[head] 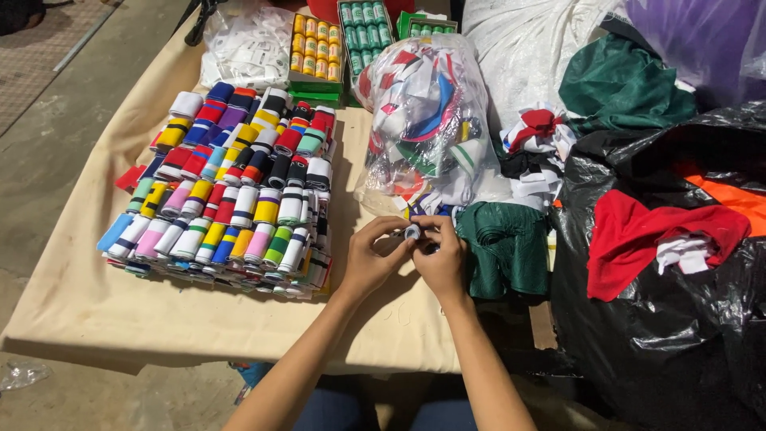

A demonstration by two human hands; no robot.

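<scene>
My left hand and my right hand meet above the cloth-covered table, fingers pinched together on a small rolled white fabric strip. The roll is mostly hidden by my fingertips. To the left lies a dense block of rolled striped ribbed bands in many colours, stacked in rows. Just behind my hands stands a clear plastic bag of loose striped bands. A folded dark green fabric piece lies right beside my right hand.
Boxes of yellow thread spools and green thread spools stand at the back. A bag of white labels lies back left. Black plastic bags with red cloth and orange cloth crowd the right. Concrete floor lies to the left.
</scene>
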